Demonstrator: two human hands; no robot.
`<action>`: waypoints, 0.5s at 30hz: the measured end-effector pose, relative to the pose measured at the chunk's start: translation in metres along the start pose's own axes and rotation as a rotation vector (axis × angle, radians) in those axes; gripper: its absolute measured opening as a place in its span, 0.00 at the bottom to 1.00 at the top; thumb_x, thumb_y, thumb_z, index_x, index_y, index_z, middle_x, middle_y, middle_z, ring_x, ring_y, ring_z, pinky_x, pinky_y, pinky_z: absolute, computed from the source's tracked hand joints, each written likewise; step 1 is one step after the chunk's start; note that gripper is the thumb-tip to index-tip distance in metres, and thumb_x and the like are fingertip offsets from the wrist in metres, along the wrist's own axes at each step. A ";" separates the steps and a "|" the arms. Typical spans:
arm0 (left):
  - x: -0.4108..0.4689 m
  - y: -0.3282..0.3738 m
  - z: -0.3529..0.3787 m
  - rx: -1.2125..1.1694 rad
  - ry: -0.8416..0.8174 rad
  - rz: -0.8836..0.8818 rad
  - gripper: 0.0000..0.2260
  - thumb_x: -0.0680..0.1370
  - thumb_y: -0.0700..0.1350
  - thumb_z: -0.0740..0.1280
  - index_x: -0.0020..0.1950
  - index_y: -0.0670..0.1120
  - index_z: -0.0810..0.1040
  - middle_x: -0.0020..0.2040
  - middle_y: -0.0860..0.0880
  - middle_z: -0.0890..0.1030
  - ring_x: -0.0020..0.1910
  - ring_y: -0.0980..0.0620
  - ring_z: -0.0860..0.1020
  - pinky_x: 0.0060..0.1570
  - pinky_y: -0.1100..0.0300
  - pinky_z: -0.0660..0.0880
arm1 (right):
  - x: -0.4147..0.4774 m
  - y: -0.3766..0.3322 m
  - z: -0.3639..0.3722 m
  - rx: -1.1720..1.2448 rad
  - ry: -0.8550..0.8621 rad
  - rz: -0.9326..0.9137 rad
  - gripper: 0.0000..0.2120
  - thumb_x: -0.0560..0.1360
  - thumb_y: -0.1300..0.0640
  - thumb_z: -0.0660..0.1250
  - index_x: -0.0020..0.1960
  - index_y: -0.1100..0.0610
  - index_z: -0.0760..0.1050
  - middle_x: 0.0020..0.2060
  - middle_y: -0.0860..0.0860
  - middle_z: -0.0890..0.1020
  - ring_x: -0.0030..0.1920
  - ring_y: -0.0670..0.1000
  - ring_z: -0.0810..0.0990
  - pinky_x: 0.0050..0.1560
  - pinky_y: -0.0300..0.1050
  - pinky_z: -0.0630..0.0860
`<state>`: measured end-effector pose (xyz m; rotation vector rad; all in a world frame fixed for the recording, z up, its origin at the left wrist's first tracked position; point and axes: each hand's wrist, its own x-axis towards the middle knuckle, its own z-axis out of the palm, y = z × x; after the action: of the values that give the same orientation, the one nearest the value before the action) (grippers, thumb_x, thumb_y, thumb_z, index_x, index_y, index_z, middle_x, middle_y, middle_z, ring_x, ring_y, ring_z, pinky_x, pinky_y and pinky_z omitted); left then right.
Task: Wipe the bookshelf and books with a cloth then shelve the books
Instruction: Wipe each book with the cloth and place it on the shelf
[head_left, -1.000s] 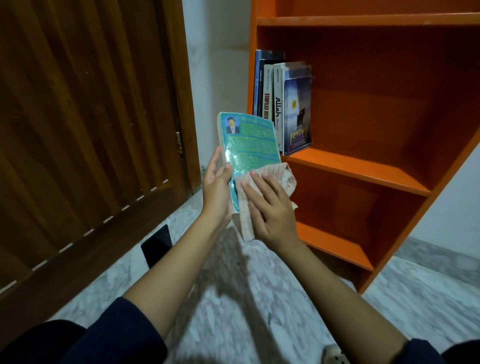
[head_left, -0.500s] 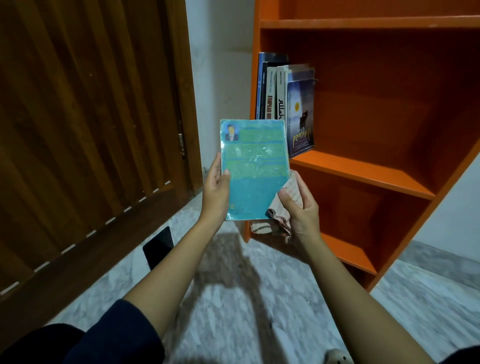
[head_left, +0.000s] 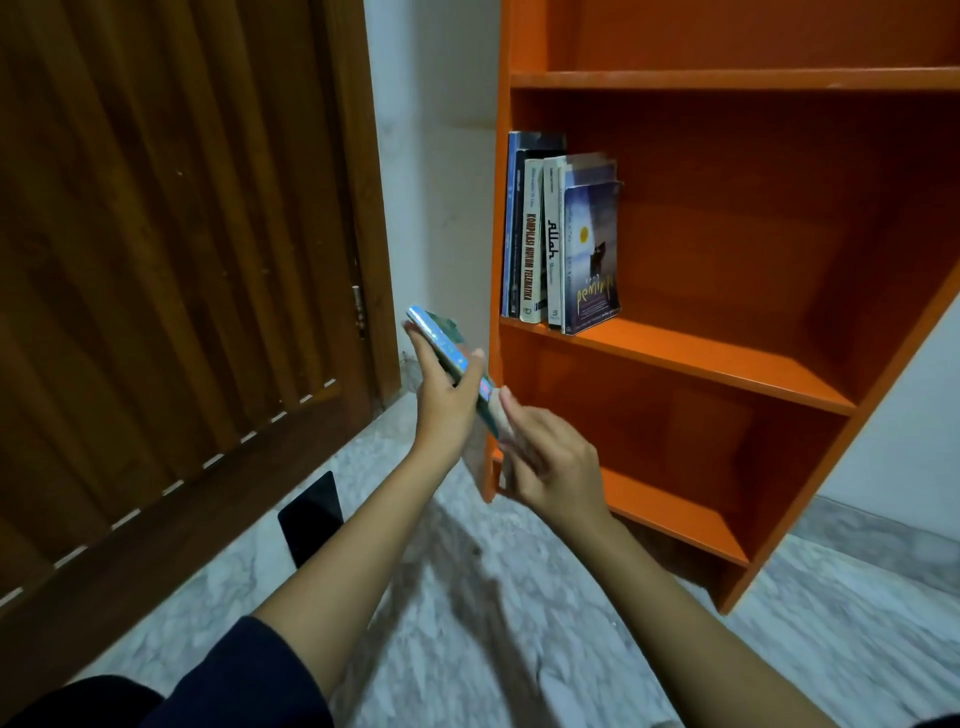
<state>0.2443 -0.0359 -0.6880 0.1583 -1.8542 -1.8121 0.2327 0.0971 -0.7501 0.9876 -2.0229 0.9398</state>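
While the left hand gripped the teal book edge-on, thumb over its cover, just left of the bookshelf, the right hand, blurred at the book's lower end with its grip impossible to tell, probably needed flat, full-length cloth strokes before shelving beside the standing books.

The orange bookshelf stands on the pale marbled floor, just right of the grip of the left hand on the teal book. Above and right of that grip a short row of books stands upright on one shelf board, against the left side wall. Below and left of the grip a flat black object sits on the floor
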 end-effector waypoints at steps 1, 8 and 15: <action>0.001 -0.002 -0.002 0.007 0.017 0.010 0.35 0.80 0.43 0.61 0.77 0.52 0.40 0.67 0.45 0.70 0.53 0.54 0.77 0.51 0.64 0.77 | -0.002 -0.001 0.002 -0.044 -0.007 -0.021 0.24 0.72 0.62 0.68 0.68 0.56 0.72 0.53 0.53 0.81 0.47 0.55 0.79 0.42 0.46 0.74; 0.001 0.007 -0.014 -0.133 0.085 0.104 0.26 0.82 0.38 0.57 0.76 0.51 0.51 0.68 0.42 0.72 0.61 0.47 0.77 0.55 0.54 0.78 | -0.009 0.002 0.016 0.049 -0.017 0.048 0.21 0.76 0.58 0.59 0.68 0.62 0.69 0.66 0.53 0.73 0.68 0.50 0.67 0.70 0.40 0.62; -0.004 0.016 -0.009 -0.180 -0.016 0.143 0.22 0.82 0.39 0.56 0.74 0.53 0.58 0.72 0.46 0.69 0.66 0.50 0.72 0.61 0.58 0.74 | 0.036 -0.015 0.019 0.205 0.044 0.304 0.23 0.81 0.53 0.54 0.74 0.57 0.58 0.71 0.46 0.59 0.74 0.41 0.52 0.71 0.28 0.45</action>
<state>0.2564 -0.0411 -0.6738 -0.0537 -1.6578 -1.8726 0.2229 0.0622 -0.7262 0.7659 -2.1074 1.3405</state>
